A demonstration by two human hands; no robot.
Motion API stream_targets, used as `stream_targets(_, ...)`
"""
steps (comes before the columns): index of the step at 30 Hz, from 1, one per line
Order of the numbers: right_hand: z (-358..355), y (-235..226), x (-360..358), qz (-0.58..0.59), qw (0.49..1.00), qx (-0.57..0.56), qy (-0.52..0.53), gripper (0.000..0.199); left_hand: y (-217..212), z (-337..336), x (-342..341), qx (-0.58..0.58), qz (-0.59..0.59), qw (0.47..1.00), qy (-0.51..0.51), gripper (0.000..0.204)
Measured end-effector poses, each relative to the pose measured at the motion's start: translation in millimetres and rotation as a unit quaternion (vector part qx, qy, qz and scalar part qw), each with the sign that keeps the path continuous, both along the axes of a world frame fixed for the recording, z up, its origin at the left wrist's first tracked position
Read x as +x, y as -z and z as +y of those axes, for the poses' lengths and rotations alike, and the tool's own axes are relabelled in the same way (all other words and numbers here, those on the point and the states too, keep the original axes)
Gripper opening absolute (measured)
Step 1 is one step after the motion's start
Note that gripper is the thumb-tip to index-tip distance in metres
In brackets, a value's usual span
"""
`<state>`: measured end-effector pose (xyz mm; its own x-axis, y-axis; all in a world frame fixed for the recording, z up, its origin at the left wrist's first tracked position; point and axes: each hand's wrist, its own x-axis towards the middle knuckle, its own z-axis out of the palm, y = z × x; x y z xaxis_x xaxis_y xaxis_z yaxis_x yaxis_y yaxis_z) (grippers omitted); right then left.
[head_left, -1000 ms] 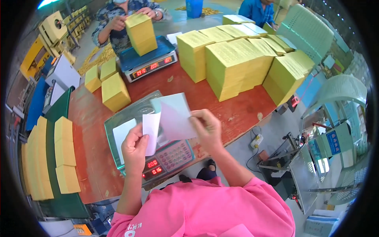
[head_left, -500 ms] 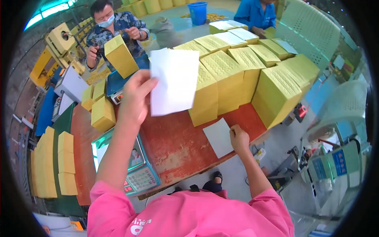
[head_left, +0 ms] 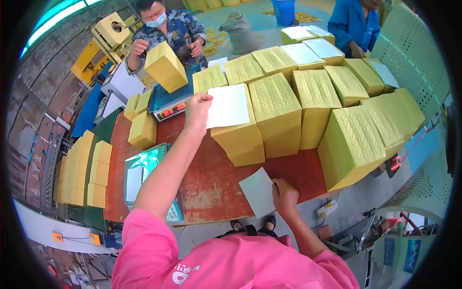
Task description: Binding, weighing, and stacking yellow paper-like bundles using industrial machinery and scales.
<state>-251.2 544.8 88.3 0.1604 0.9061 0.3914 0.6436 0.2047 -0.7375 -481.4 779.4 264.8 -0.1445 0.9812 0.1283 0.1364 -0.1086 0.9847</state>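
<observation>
My left hand point(head_left: 197, 113) pinches the left edge of a white paper sheet point(head_left: 231, 105) between thumb and fingers. That sheet is over the top of a tall yellow paper stack point(head_left: 240, 147) at the front left of a block of such stacks, covering much of it. Lower down, my right hand point(head_left: 285, 195) grips the right edge of a second white sheet point(head_left: 259, 193), at the table's near edge. Wavy rows of embossed marks show on the neighbouring yellow paper stack point(head_left: 274, 98).
Beside my left forearm sits a teal weighing scale point(head_left: 150, 163) with white paper on it. Across the red table point(head_left: 207, 178), a masked person in a patterned shirt is behind a yellow stack point(head_left: 166, 65) on a blue scale point(head_left: 173, 100). Another person in blue point(head_left: 353, 24) is at the back right.
The left-hand sheet has gone from raised in front of me to over the front-left yellow stack. My right hand's sheet has tilted slightly. The whole view has shifted.
</observation>
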Motion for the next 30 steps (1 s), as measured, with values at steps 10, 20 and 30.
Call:
stream_targets(10, 2, 0, 4, 0.014, 0.999, 0.017, -0.03, 0.015, -1, -7, 15, 0.011, 0.233, 0.969, -0.086, 0.009)
stream_targets(20, -3, -3, 7, 0.026, 0.999, -0.005, -0.038, 0.014, -8, -21, 16, 0.141, 0.434, 0.884, -0.103, 0.008)
stream_targets(30, 1, -4, 6, 0.029, 0.998, -0.002, -0.049, 0.016, -1, 23, 47, 0.288, 0.526, 0.794, 0.096, 0.02)
